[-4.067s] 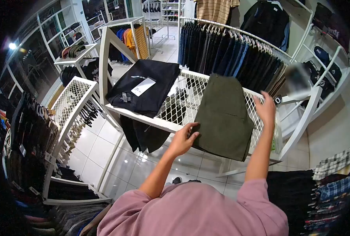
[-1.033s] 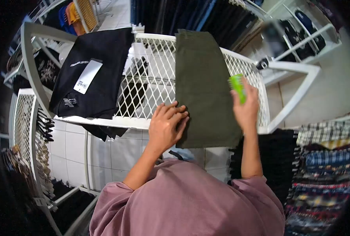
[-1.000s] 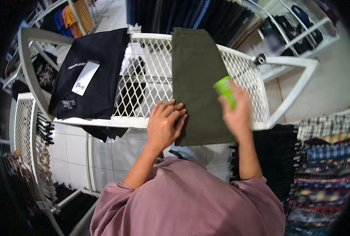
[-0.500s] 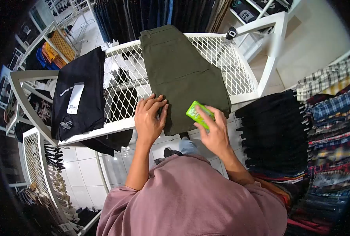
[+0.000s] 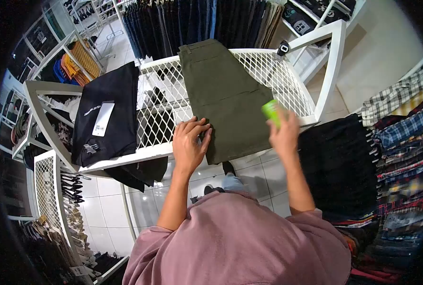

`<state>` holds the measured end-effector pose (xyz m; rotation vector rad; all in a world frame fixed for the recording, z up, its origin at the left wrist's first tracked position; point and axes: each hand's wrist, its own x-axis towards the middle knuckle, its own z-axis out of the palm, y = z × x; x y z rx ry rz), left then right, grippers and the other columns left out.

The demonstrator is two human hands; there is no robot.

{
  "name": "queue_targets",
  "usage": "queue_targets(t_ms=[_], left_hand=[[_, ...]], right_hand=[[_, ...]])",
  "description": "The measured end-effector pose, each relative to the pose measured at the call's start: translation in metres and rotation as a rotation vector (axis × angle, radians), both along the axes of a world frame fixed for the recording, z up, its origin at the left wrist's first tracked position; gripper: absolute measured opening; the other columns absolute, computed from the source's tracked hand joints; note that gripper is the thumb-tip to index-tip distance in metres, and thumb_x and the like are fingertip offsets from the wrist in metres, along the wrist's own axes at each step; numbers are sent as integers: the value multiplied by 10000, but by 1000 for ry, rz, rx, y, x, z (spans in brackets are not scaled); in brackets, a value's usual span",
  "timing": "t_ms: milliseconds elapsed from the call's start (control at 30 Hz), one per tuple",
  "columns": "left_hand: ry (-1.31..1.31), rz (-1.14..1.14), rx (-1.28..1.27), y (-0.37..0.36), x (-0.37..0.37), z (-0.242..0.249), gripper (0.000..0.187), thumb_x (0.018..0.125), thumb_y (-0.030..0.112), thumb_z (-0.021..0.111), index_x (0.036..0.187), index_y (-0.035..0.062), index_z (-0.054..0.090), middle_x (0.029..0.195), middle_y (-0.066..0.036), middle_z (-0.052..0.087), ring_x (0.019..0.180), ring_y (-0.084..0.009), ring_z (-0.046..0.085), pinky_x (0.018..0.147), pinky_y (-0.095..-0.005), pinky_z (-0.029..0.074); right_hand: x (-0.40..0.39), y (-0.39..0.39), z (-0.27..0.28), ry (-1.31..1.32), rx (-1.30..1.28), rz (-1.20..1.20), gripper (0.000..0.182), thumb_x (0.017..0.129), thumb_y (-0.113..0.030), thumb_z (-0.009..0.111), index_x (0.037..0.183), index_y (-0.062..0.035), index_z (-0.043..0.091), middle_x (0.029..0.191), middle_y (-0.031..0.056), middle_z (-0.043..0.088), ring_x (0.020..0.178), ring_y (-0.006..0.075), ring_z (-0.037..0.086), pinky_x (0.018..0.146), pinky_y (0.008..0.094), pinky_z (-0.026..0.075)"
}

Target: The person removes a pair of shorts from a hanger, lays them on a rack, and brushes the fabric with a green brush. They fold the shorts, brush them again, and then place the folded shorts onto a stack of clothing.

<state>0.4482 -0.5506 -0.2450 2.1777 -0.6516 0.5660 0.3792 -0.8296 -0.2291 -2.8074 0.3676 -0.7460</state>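
A pair of olive-green shorts (image 5: pixel 225 95), folded in half, lies across the white mesh rack with its waistband at the far side and its leg hem hanging over the near edge. My left hand (image 5: pixel 191 142) rests on the lower left edge of the shorts, fingers bent over the cloth and thumb apart. In my right hand (image 5: pixel 286 135), blurred by motion, is a small bright green block (image 5: pixel 271 112), raised by the right edge of the shorts. Which kind of thing the block is, I cannot tell. Left of the shorts lies a folded black garment (image 5: pixel 108 114) with a white tag (image 5: pixel 103 118).
The white mesh rack (image 5: pixel 161 153) has slanted end frames. A small black device (image 5: pixel 283 48) sits at its far right corner. Jeans (image 5: pixel 183 28) hang behind it. Hanging black garments (image 5: pixel 337 161) and plaid shirts (image 5: pixel 403 133) line the right side; tiled floor (image 5: pixel 149 202) lies below.
My right hand has moved right and away from me with the green block, from over the lower leg to the right edge. My left hand keeps its place on the shorts.
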Motion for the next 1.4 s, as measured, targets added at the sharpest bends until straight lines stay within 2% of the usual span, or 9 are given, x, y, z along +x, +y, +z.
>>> queue_targets(t_ms=[100,300,433,633,700,833,1033,1167,1400], left_hand=[[-3,9,-6,0,0,0,135,846,143,775,957,66,776,1116,-67,749,1169,-294,644,1026,-434,446],[4,10,-10,0,1,1,125,833,138,782,943,77,776,1101,-66,750,1159,-281,647,1028,-440,445],[20,19,-45,2,-3,-2,128,835,147,780,947,86,776,1108,-64,749,1174,-275,641,1045,-439,437],[-15,10,-6,2,0,2,132,821,134,786,939,78,771,1100,-68,753,1162,-286,647,1002,-428,481],[-9,24,-10,2,0,2,125,822,135,786,935,83,769,1099,-63,753,1166,-283,646,998,-434,482],[-1,37,-48,3,-3,2,133,822,138,787,944,86,770,1112,-55,749,1174,-280,645,1018,-435,473],[84,5,-27,5,-4,-1,149,837,145,772,980,105,764,1166,-25,726,1230,-261,618,1109,-499,424],[92,14,-14,3,-4,1,160,833,147,774,987,108,757,1161,-13,724,1228,-252,619,1113,-499,424],[105,13,-20,4,-3,3,172,805,134,788,972,106,757,1146,-18,737,1205,-266,630,1066,-477,443]], right_hand=[[17,-33,17,-114,-5,-98,581,890,-127,730,1440,-110,543,1190,223,566,1111,400,548,990,506,432],[36,47,3,9,110,593,636,849,-174,795,1436,-123,557,1233,184,567,1153,379,557,1018,478,450],[101,-27,0,-83,21,5,535,929,-197,704,1435,-126,547,1205,215,558,1111,387,547,976,517,437],[110,82,22,-70,46,759,516,920,-206,724,1405,-106,578,1237,220,558,1151,397,564,1013,483,461],[158,65,-2,-33,-4,765,512,908,-216,732,1387,-98,594,1255,228,563,1123,399,575,987,486,466],[270,-5,1,-104,-100,129,571,881,-128,726,1417,-99,531,1178,227,560,1045,412,580,906,486,471],[265,79,22,54,3,953,548,883,-199,754,1393,-106,578,1234,213,573,1157,412,577,1036,450,459],[383,21,2,-12,-72,350,492,872,-220,755,1331,-123,608,1129,224,604,1044,389,608,907,476,493],[247,81,23,16,62,942,553,894,-205,748,1411,-125,567,1214,216,577,1146,414,579,1017,457,468]])
